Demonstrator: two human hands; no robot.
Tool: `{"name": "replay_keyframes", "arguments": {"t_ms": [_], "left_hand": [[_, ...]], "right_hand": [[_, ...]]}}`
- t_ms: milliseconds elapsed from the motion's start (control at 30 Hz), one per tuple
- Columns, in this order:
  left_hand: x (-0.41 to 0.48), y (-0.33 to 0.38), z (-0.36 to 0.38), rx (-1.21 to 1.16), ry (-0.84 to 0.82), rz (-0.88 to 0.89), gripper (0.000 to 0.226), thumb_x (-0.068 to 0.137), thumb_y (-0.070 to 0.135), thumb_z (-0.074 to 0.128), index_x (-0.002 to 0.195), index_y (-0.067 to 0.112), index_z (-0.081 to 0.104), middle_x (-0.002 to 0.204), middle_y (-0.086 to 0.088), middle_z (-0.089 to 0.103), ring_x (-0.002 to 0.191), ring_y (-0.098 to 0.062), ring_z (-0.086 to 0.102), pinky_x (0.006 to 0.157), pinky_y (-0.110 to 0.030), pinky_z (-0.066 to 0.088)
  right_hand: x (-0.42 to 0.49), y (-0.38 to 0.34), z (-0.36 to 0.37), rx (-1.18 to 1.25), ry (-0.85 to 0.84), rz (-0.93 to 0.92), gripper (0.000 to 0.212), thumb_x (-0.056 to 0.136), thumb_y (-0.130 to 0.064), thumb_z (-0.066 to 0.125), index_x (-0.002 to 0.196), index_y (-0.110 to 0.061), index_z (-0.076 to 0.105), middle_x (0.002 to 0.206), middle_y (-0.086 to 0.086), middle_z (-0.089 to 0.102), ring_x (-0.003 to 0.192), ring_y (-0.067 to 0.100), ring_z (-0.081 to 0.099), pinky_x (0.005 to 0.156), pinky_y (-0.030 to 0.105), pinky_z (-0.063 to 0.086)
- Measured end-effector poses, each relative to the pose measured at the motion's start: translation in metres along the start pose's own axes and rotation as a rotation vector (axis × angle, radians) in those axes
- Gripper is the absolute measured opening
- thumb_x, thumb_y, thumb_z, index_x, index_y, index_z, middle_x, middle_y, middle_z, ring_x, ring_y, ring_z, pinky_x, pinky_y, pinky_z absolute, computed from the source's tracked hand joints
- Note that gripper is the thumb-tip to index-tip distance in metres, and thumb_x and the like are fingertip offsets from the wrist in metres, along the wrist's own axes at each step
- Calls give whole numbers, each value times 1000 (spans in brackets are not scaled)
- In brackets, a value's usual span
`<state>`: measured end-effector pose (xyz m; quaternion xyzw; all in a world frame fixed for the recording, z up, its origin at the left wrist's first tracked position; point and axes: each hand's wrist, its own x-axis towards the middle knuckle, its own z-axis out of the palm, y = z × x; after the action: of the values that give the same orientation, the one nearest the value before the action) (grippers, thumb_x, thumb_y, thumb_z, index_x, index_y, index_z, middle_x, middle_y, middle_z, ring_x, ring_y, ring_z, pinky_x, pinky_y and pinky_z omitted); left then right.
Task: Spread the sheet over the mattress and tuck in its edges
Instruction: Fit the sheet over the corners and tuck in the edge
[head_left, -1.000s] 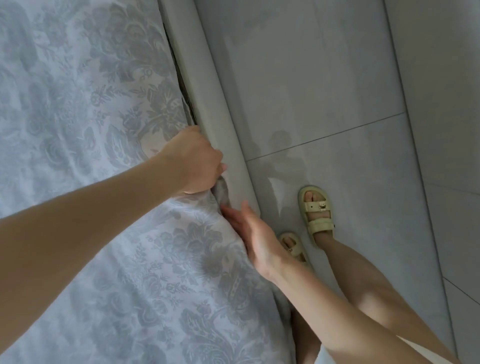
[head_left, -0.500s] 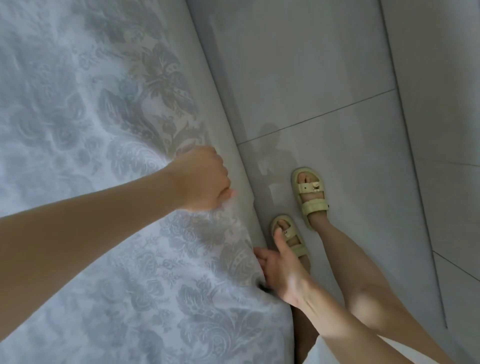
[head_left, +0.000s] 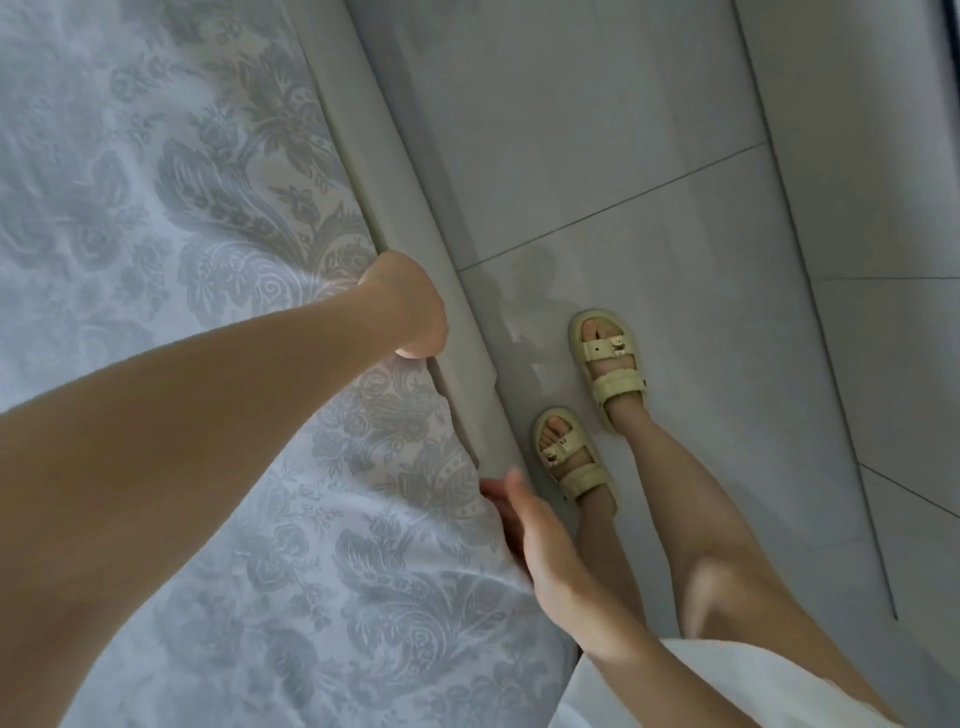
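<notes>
Both of my hands are at the side of the bed in the head view. The grey-and-white floral sheet (head_left: 171, 218) lies spread over the mattress and covers it wholly, so none of the mattress itself shows. The cloth's edge runs along the grey padded bed frame (head_left: 410, 208). My left hand (head_left: 408, 306) is bent down at the wrist over that edge, where sheet meets frame. Its fingers go out of sight there, so I cannot tell whether they are curled or straight, or whether they hold any cloth. My right hand (head_left: 535, 535) is at the same edge, nearer my body. Its fingers (head_left: 498, 493) are straight and close together, touching the sheet's side, and the thumb is raised apart from them. Beside the frame my feet, in pale yellow sandals (head_left: 605, 358), stand on the grey tiled floor (head_left: 597, 130), one foot just beside the frame.
</notes>
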<state>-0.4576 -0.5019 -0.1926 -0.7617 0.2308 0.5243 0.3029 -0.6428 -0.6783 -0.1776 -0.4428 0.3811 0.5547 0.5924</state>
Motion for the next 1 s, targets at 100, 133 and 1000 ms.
{"name": "replay_keyframes", "arguments": {"t_ms": [100,133,1000], "left_hand": [[-16,1,-12,-167,137,16,57,101,44,14,96,12,62,89,-4,58,97,-26,58,74,-35,38],[-26,5,-15,-169,189,32,58,100,45,13,91,13,60,81,-3,54,92,-26,57,74,-35,37],[-84,183,56,-257,605,33,30,100,32,20,88,19,45,80,-1,68,78,-23,60,84,-34,33]], "right_hand": [[5,2,6,-32,-131,125,56,98,-52,22,102,-22,69,98,-1,73,92,10,69,74,18,53],[8,3,5,-28,-141,158,60,96,-57,21,105,-22,68,99,0,73,94,12,68,77,21,53],[-2,76,-78,89,-40,10,37,101,-38,36,126,-21,56,111,7,66,106,26,62,97,42,48]]}}
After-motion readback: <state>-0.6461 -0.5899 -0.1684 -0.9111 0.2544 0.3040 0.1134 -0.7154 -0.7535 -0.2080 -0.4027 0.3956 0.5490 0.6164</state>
